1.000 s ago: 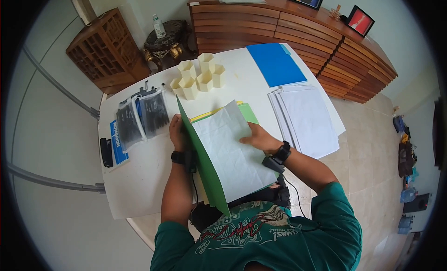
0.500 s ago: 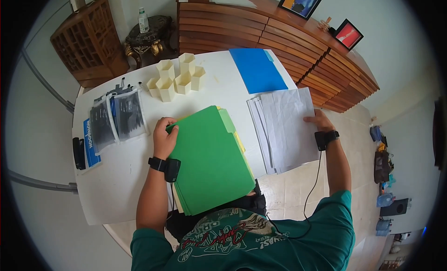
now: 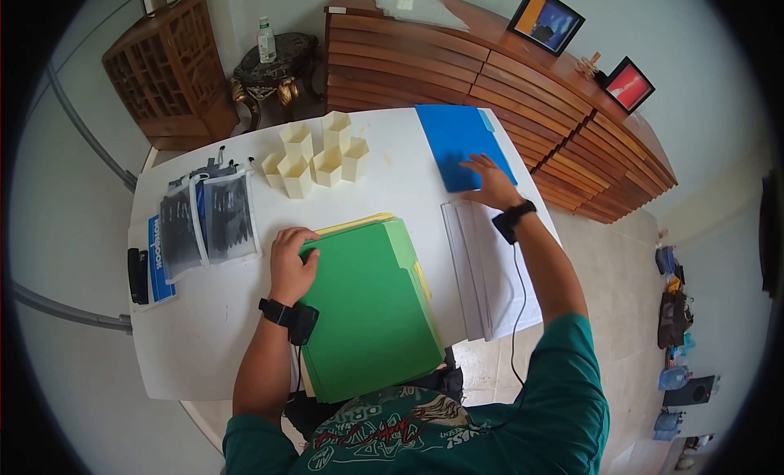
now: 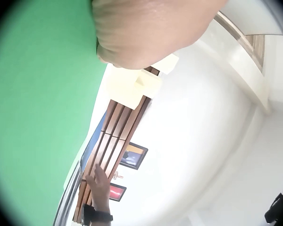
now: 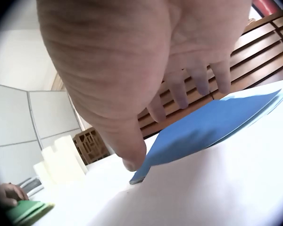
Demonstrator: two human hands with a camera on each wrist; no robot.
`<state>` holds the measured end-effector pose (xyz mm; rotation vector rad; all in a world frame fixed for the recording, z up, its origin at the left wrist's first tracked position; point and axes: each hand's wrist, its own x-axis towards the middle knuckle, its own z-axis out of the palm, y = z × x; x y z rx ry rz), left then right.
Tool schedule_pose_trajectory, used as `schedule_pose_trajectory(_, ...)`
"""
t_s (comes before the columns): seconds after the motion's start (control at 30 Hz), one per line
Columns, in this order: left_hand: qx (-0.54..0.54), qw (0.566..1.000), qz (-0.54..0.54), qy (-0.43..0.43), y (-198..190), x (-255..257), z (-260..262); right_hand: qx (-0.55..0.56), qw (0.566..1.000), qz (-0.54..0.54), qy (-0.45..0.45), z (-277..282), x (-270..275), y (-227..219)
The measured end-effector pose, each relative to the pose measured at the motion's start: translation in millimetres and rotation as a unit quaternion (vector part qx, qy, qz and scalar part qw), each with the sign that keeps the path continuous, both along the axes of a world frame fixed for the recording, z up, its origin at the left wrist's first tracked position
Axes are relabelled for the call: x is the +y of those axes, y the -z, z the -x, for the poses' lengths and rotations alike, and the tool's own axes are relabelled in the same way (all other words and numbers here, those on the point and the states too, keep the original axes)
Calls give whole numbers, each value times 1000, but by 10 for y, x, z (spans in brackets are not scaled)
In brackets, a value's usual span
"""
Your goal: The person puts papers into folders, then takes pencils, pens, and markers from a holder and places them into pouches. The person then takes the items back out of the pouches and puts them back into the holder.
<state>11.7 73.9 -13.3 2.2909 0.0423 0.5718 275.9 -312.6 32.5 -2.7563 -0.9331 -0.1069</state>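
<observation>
A stack of green folders [image 3: 367,312] with yellow edges lies at the table's front edge, closed. My left hand [image 3: 292,267] rests on its upper left corner, fingers loosely bent; in the left wrist view the hand [image 4: 151,28] is beside the green cover [image 4: 42,108]. My right hand [image 3: 490,183], fingers spread, hovers over the near end of the blue folders [image 3: 453,140]. In the right wrist view the hand [image 5: 141,70] hangs above the blue folder [image 5: 193,127] with nothing held. White paper sheets [image 3: 498,271] lie below that hand, overlapping the blue folders' near edge.
Cream hexagonal holders [image 3: 314,160] stand at the table's back. On the left lie mesh pouches [image 3: 208,222] with dark items, a blue notebook [image 3: 158,263] and a black stapler [image 3: 137,276]. A wooden cabinet [image 3: 408,58] stands behind the table.
The green cover has swung shut over the white sheet area. My right hand carried white paper to the right-hand pile, let go, and moved back over the blue folders. My left hand stays at the stack's corner.
</observation>
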Motion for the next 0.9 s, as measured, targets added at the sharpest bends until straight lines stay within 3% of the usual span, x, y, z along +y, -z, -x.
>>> schedule_pose_trajectory(0.07, -10, 1000, 6, 4, 14, 10, -8, -7, 999, 36, -20, -108, 172, 5)
schedule_pose_trajectory(0.13, -10, 1000, 10, 4, -14, 17, -19, 93, 992, 88, -13, -175, 282, -93)
schedule_pose_trajectory(0.27, -9, 1000, 11, -2, -6, 11, -18, 105, 982, 152, -40, -258, 305, -131)
schedule_pose_trajectory(0.33, -7, 1000, 15, -6, -23, 12, -25, -3, 972, 203, -121, -286, 272, -54)
schedule_pose_trajectory(0.53, -9, 1000, 16, -3, 6, 9, -24, -10, 989, 135, -53, -421, 272, -3)
schedule_pose_trajectory(0.6, -7, 1000, 12, -13, 22, 33, -15, -102, 993, 55, -23, -283, 247, -138)
schedule_pose_trajectory(0.67, -21, 1000, 18, -10, 41, 30, -15, -187, 982, -34, -6, 211, 350, -517)
schedule_pose_trajectory(0.73, -27, 999, 18, -14, 37, 30, -6, -302, 952, -29, -33, 912, 454, -877)
schedule_pose_trajectory(0.83, -30, 998, 51, -1, 105, 60, -28, -316, 944, -24, -93, 2095, 605, -1125)
schedule_pose_trajectory(0.9, -45, 994, 103, -9, 147, 70, -33, -259, 953, -19, -154, 2683, 678, -951)
